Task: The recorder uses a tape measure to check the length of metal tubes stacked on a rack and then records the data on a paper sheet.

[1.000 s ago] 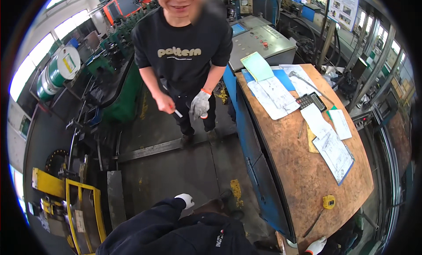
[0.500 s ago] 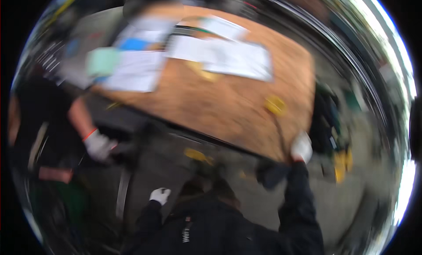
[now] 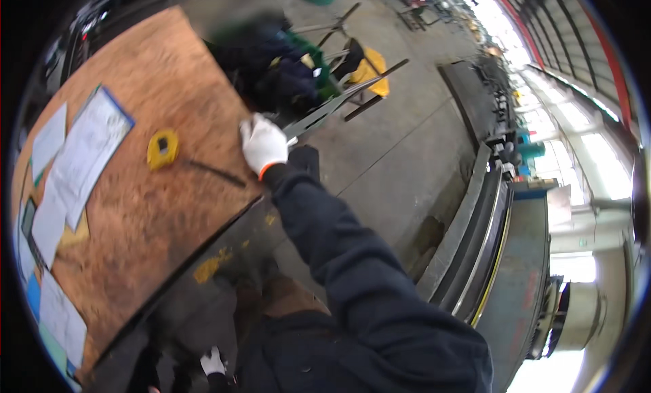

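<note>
My right hand [image 3: 264, 146], in a white glove with an orange cuff, is at the right edge of the brown tabletop [image 3: 183, 223]. Its fingers are curled, and small pale and grey bits show beside them; what they grip is unclear. On the tabletop just left of it lies a dark thin stick [image 3: 215, 172], with a yellow tape measure [image 3: 163, 149] beyond its far end. Low in the view, my left hand [image 3: 213, 361], also white-gloved, hangs below the table's near edge, its fingers apart and nothing visible in them.
Drawing sheets [image 3: 91, 149] and more papers [image 3: 61, 318] cover the table's left part. Past its right edge are dark clothing [image 3: 291, 74], metal bars [image 3: 339, 105] and a yellow item [image 3: 371, 73]. A long machine [image 3: 502, 271] stands at the right.
My view has swung right, so the tabletop now lies to the left and more floor and machinery show. My right hand stays at the table's edge. The co-worker at the left has mostly left view.
</note>
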Tool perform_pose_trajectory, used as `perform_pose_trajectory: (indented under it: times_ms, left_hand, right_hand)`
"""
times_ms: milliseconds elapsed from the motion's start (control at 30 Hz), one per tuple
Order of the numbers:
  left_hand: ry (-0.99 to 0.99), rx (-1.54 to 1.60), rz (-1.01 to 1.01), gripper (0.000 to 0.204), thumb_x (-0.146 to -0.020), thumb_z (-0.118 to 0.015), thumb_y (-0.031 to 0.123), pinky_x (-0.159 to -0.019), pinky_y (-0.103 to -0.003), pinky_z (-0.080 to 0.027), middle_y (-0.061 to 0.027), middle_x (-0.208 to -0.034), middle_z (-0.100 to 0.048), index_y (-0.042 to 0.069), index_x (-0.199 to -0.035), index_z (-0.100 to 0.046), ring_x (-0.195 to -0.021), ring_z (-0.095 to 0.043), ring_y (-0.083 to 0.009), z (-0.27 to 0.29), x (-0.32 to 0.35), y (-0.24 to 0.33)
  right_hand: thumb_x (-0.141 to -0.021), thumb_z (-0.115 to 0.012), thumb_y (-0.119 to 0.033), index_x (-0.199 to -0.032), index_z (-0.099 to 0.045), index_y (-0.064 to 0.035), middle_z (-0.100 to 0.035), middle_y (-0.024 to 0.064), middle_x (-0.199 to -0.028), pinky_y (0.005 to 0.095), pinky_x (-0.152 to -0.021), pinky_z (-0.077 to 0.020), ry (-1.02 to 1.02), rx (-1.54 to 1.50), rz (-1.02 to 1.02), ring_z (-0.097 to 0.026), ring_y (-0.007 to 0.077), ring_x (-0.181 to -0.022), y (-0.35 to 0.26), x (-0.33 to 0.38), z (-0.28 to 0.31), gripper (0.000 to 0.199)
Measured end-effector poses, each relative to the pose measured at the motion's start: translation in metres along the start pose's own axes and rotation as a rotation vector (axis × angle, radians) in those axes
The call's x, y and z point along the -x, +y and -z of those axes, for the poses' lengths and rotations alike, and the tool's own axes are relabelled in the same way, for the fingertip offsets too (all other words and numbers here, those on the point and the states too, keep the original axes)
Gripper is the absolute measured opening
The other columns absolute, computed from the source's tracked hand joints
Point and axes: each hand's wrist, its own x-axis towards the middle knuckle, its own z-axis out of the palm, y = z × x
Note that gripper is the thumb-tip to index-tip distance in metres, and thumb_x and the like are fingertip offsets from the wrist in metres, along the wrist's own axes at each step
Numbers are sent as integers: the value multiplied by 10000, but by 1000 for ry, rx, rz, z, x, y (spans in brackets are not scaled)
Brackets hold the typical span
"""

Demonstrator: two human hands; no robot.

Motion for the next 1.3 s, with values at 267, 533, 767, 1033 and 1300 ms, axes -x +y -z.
perform_pose_trajectory:
  times_ms: [267,533,767,1033,1300]
  left_hand:
    - [-12,-201,-32,446,-988,-657,447,-630,-443,-557,-131,-957,-724,70,-1223,-690,-754,-671,-313,13,-48,32]
    - [-30,-264,-254,527,-974,-710,429,-550,-388,-520,-113,-904,-688,-44,-1203,-657,-678,-621,-221,9,-27,70]
    - [145,-257,-317,492,-938,-748,397,-596,-382,-555,-122,-871,-699,-28,-1177,-682,-731,-653,-212,-9,4,45]
    - [384,-572,-422,526,-876,-671,518,-933,-474,-545,-227,-1067,-736,44,-1086,-760,-1041,-685,-411,-83,108,37]
    - [946,-621,-1232,256,-908,-683,309,-710,-494,-540,-177,-849,-688,64,-976,-703,-798,-676,-393,-35,253,293]
  right_hand:
    - [-1045,-519,-381,-1256,-639,7,-722,229,-1046,474,-890,-544,-6,15,-15,-696,386,-971,0,-1,1,457]
    - [-1044,-518,-392,-1231,-660,17,-722,224,-1035,461,-889,-537,-27,-8,-30,-692,367,-975,-2,-2,9,471]
    - [-1015,-544,-400,-1054,-695,-11,-727,222,-970,502,-868,-540,-14,-31,-23,-697,401,-937,4,-4,12,419]
    - [-1028,-531,-379,-1097,-701,10,-732,246,-1051,509,-879,-540,-90,-95,69,-699,422,-966,25,-10,-20,430]
    - [-1044,-498,-419,-1224,-646,91,-704,321,-1149,501,-947,-519,-115,-167,145,-679,459,-1075,35,-13,-23,561]
